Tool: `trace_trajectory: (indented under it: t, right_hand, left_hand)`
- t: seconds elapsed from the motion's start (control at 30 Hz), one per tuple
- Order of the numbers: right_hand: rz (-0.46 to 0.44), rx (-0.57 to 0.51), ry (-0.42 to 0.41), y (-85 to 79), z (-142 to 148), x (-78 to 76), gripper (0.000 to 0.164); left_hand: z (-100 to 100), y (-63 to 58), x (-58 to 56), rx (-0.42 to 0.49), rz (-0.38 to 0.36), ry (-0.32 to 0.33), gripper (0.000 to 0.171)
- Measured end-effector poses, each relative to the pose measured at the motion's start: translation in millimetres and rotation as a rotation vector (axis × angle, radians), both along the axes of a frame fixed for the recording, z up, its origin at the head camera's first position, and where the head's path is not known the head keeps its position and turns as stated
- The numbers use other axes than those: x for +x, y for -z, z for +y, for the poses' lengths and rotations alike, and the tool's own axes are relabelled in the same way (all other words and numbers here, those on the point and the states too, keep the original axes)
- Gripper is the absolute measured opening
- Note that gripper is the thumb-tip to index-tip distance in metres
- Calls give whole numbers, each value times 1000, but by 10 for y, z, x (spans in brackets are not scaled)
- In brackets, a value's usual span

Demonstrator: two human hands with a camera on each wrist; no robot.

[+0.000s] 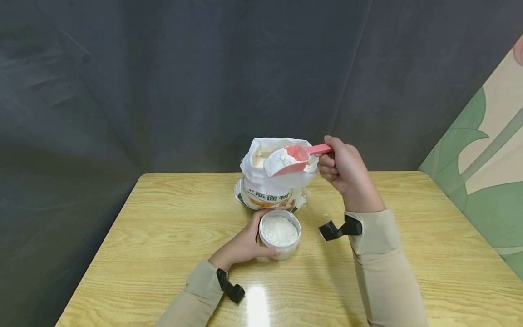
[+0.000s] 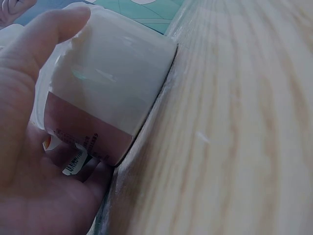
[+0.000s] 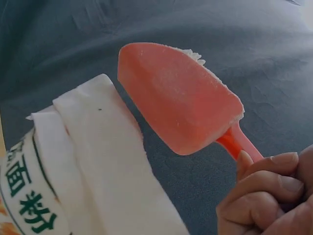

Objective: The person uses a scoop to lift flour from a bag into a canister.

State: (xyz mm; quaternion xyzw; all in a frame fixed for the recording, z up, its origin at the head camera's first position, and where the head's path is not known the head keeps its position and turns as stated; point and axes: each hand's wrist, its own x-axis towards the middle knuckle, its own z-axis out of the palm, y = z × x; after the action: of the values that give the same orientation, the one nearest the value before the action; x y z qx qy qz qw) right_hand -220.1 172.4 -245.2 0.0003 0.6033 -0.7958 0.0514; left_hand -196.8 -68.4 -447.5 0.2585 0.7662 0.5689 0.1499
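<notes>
My right hand (image 1: 343, 165) grips the handle of a pink scoop (image 1: 300, 154), which carries a heap of white flour (image 1: 282, 160). The scoop is held over the rolled-down mouth of a white flour bag (image 1: 273, 184); in the right wrist view its underside (image 3: 181, 98) shows above the bag's folded rim (image 3: 107, 156). With thumb and fingers curled round its side, my left hand (image 1: 247, 240) holds a clear round jar (image 1: 282, 250) on the table in front of the bag. White flour fills the jar near its rim. A reddish label (image 2: 88, 127) shows on the jar in the left wrist view.
The wooden table (image 1: 171, 218) extends to both sides. Some white powder (image 1: 325, 214) is scattered right of the bag. A dark cloth (image 1: 196, 81) hangs behind the table, and a green-and-beige patterned panel (image 1: 486, 154) stands at the right. Each sleeve cuff bears a black strap.
</notes>
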Motion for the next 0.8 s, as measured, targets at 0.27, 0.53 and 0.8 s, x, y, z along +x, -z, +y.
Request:
trace_trajectory:
  t: [0.27, 0.53, 0.8]
  right_hand:
    - [34, -54, -70, 192, 47, 159, 52]
    - [72, -49, -120, 435, 97, 242, 56]
    - [74, -49, -179, 651, 112, 270, 58]
  left_hand:
    - [-13, -34, 21, -3, -9, -3, 105]
    - [-14, -36, 32, 6, -1, 3, 103]
    - [-15, -14, 32, -13, -12, -1, 102]
